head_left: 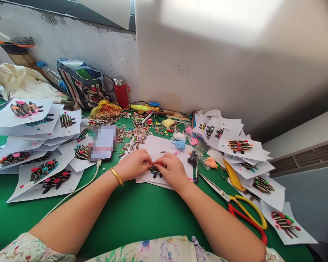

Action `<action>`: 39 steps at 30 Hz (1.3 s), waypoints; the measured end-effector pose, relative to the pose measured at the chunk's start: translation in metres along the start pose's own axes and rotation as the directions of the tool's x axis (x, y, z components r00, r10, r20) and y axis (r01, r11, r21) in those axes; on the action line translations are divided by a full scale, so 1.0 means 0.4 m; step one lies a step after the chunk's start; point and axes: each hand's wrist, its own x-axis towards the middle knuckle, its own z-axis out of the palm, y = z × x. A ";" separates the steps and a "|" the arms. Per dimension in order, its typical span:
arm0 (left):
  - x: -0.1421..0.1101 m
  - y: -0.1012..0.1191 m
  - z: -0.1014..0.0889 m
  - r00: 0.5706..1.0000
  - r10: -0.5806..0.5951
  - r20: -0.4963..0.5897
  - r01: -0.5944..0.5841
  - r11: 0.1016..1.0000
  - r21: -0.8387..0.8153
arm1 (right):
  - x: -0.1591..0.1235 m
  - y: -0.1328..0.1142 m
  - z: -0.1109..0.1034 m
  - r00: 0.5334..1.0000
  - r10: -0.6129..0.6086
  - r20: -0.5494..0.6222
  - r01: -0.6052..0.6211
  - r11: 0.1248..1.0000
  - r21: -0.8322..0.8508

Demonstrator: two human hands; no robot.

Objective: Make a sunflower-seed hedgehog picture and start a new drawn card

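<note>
On a stack of white paper in front of me lies a small seed-and-clay picture, with dark seeds, blue clay and black stubs along its lower edge. My left hand, a gold bangle at its wrist, reaches the picture's upper left with thumb and fingers pinched. My right hand bends over its upper right, fingertips pressed together close to the left ones. A bit of red shows at the fingertips, but what each hand holds is too small and covered to name.
Stacks of finished-looking seed pictures stand left and right. Large scissors lie open beside my right forearm. Loose sunflower seeds spread behind the paper. A phone with a white cable lies left; clay packets sit right.
</note>
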 end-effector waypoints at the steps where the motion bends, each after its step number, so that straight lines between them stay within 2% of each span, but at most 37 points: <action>1: 0.001 -0.001 0.001 1.000 0.004 -0.005 -0.004 1.000 -0.001 | 0.000 0.000 0.001 1.000 -0.008 0.003 0.008 1.000 -0.008; 9: 0.000 -0.006 0.010 0.999 0.024 -0.035 -0.025 0.999 -0.028 | 0.002 -0.004 0.002 0.999 -0.034 0.019 0.035 0.998 -0.051; 14: -0.004 -0.007 -0.001 1.000 0.008 -0.030 -0.009 0.999 -0.043 | -0.004 -0.009 -0.013 0.999 -0.032 -0.024 0.032 0.999 0.018; 18: -0.006 0.000 -0.014 0.993 -0.022 -0.118 0.010 0.995 -0.101 | -0.014 -0.011 -0.027 0.998 -0.038 -0.046 0.041 0.996 0.078; 22: -0.011 0.022 -0.011 0.968 0.060 -0.242 -0.112 0.972 -0.205 | -0.028 -0.017 -0.030 0.998 0.044 -0.041 -0.037 0.983 0.178; 25: -0.015 0.039 0.003 0.950 0.148 -0.274 -0.216 0.947 -0.238 | -0.035 -0.027 -0.032 0.999 0.028 -0.029 -0.021 0.973 0.231; 29: -0.016 0.048 0.019 0.935 0.135 -0.327 -0.221 0.946 -0.239 | -0.039 -0.039 -0.036 0.999 -0.009 -0.042 0.021 0.960 0.278; 33: -0.017 0.049 0.023 0.923 0.117 -0.366 -0.208 0.953 -0.220 | -0.043 -0.044 -0.036 1.000 -0.001 -0.014 0.006 0.954 0.300; 39: -0.019 0.048 0.018 0.903 0.209 -0.374 -0.276 0.952 -0.132 | -0.046 -0.045 -0.035 1.000 0.015 -0.004 -0.014 0.967 0.255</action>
